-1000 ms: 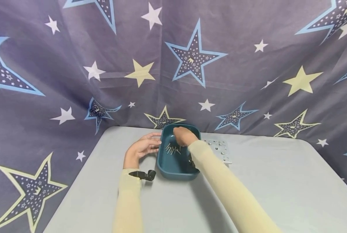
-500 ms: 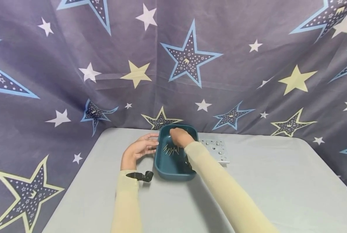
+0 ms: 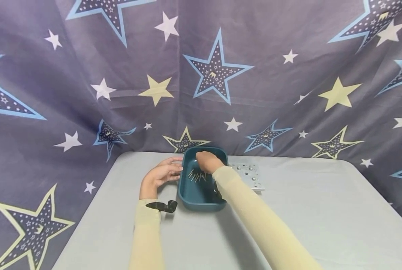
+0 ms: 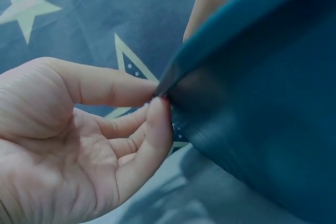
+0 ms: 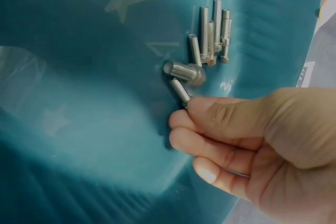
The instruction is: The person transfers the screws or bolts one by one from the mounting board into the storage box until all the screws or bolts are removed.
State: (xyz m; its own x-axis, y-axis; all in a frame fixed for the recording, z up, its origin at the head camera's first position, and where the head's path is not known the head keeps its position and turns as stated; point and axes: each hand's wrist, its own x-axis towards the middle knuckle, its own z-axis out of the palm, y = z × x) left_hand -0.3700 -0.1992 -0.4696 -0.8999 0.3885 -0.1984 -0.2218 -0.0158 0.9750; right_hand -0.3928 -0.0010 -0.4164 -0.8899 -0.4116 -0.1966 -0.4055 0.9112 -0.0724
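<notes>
A teal plastic bin (image 3: 195,195) stands at the back of the table. My left hand (image 3: 160,174) is at its left side, and in the left wrist view thumb and fingertip pinch the bin's rim (image 4: 210,38). Inside the bin is my right hand (image 3: 208,162). Its thumb and forefinger pinch a small silver bolt (image 5: 180,91), whose lower end is hidden by the fingers. Just beyond lie a thicker bolt (image 5: 181,71) and a group of slim silver screws (image 5: 211,38), on the bin floor.
Right of the bin lies a silver metal plate (image 3: 249,175) with holes and studs, partly behind the right forearm. A star-print cloth (image 3: 272,93) hangs along the table's back edge. A black wrist camera (image 3: 165,206) sits on the left sleeve.
The head view has shifted slightly. Relative to the bin, both hands stay in nearly the same place: left at the rim, right inside near the screws.
</notes>
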